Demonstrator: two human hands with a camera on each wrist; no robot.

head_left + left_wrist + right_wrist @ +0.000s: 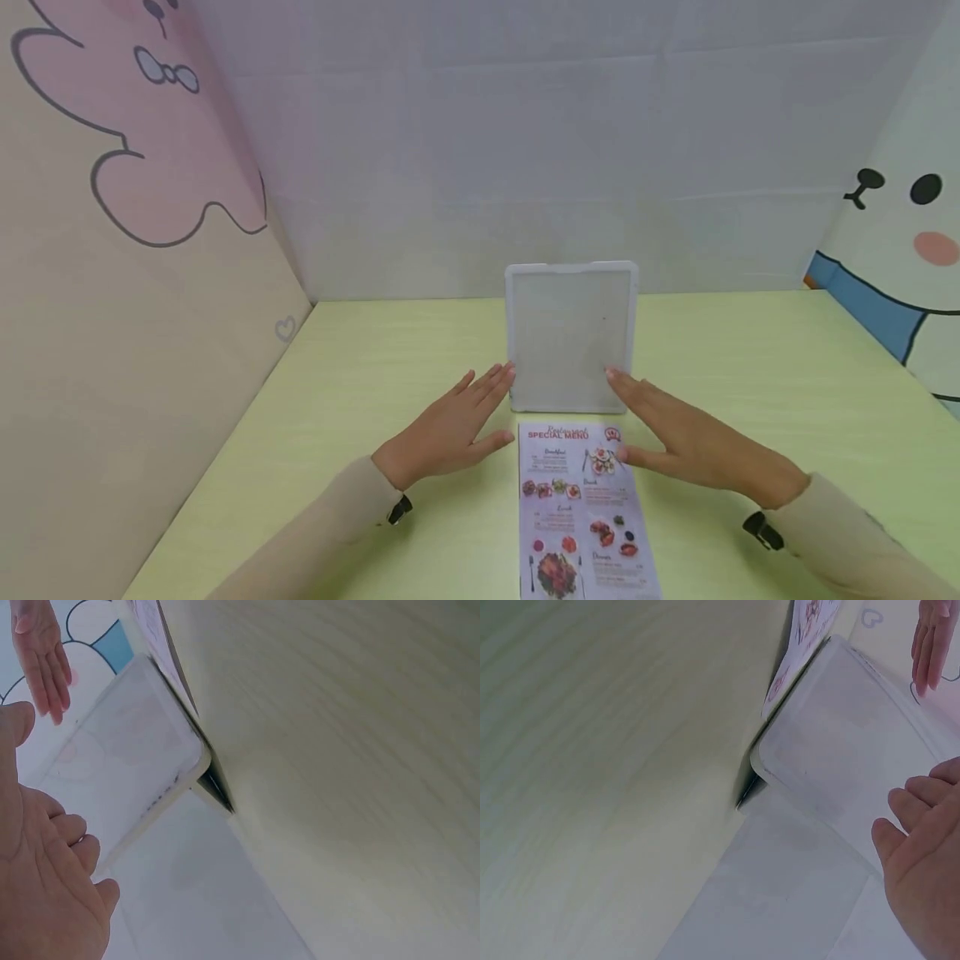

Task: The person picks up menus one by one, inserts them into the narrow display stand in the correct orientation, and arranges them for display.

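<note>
A clear, frosted upright sign holder stands on the pale green table, with nothing in it. A colourful printed menu sheet lies flat just in front of its base. My left hand is open, fingers straight, its fingertips beside the holder's left edge. Mirroring it, my right hand is open with fingertips at the holder's lower right corner. I cannot tell whether either hand touches the holder. The left wrist view shows my left palm apart from the holder. The right wrist view shows my right fingers near the holder.
A grey panel closes off the back of the table. A cartoon wall runs along the left side, and another cartoon wall stands at the right. The green tabletop stretches to both sides of the holder.
</note>
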